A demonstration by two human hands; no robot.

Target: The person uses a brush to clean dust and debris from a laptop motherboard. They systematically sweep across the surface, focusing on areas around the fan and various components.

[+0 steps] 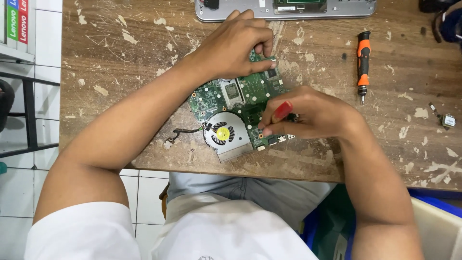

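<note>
A green laptop circuit board (pixel 226 96) lies on the worn wooden table (pixel 120 58), with a round cooling fan (pixel 222 133) at its near edge. My left hand (pixel 236 45) presses down on the board's far side, fingers curled on its top edge. My right hand (pixel 308 113) grips a red-handled screwdriver (pixel 282 110) and holds its tip against the board's right part. The tip itself is hidden under my fingers.
An orange and black screwdriver (pixel 363 65) lies on the table to the right. A grey laptop base (pixel 288 9) sits at the far edge. A small metal part (pixel 448 120) rests far right. White tiled floor and a black stand (pixel 29 110) are at left.
</note>
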